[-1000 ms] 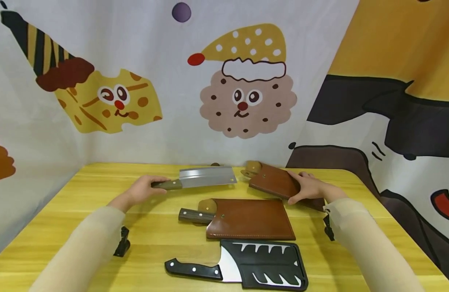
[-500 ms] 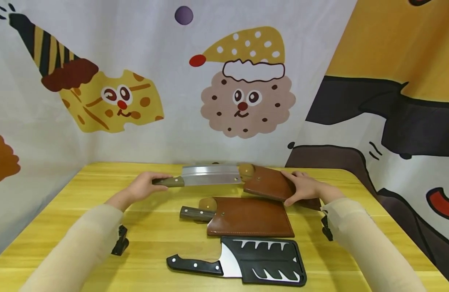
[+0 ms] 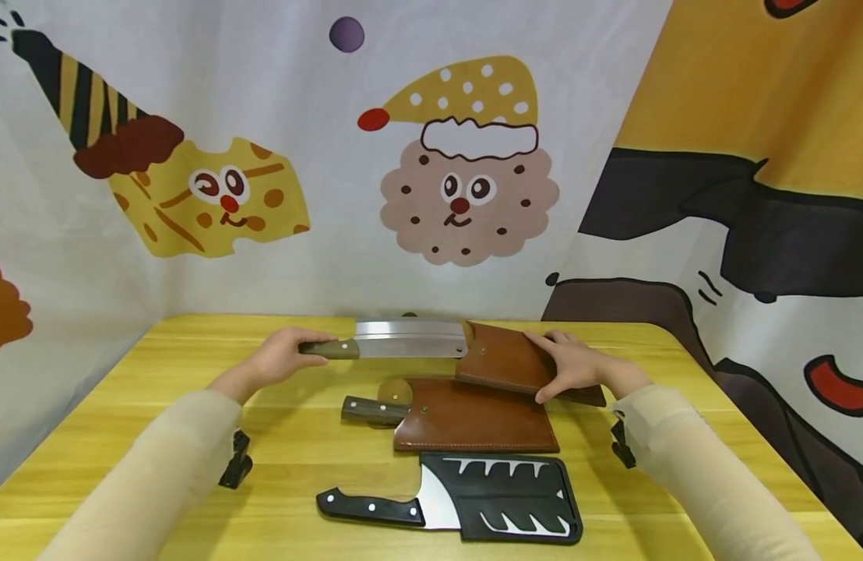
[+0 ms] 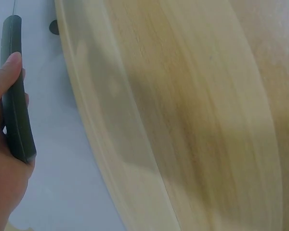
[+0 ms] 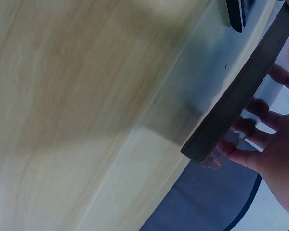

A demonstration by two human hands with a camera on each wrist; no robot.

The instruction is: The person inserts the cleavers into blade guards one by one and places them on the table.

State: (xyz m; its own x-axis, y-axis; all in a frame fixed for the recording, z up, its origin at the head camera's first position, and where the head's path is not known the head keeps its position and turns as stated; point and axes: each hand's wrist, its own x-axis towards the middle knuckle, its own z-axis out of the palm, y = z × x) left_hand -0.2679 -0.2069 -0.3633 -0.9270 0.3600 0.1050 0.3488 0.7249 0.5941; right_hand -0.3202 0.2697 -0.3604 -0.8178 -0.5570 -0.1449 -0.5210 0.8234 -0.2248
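Observation:
My left hand (image 3: 280, 358) grips the olive handle of a cleaver (image 3: 410, 340), whose bare blade points right above the far part of the table. In the left wrist view, the thumb presses along the dark green handle (image 4: 14, 96). My right hand (image 3: 575, 366) holds a brown leather sheath (image 3: 498, 358), thumb on the near edge and fingers over the far side. The blade's tip meets the sheath's open left end; whether it is inside cannot be told. In the right wrist view, the sheath's edge (image 5: 241, 96) shows dark, with fingertips against its face.
A second brown leather sheath (image 3: 480, 421) with a dark-handled cleaver (image 3: 375, 411) in it lies mid-table. Nearer lies a black-handled cleaver (image 3: 368, 508) in a black-and-white plastic cover (image 3: 508, 499). A patterned curtain (image 3: 319, 280) hangs behind the table (image 3: 214, 343).
The cleaver in my left hand has moved slightly right, and the sheath in my right hand has moved left. The gap between blade tip and sheath mouth has closed.

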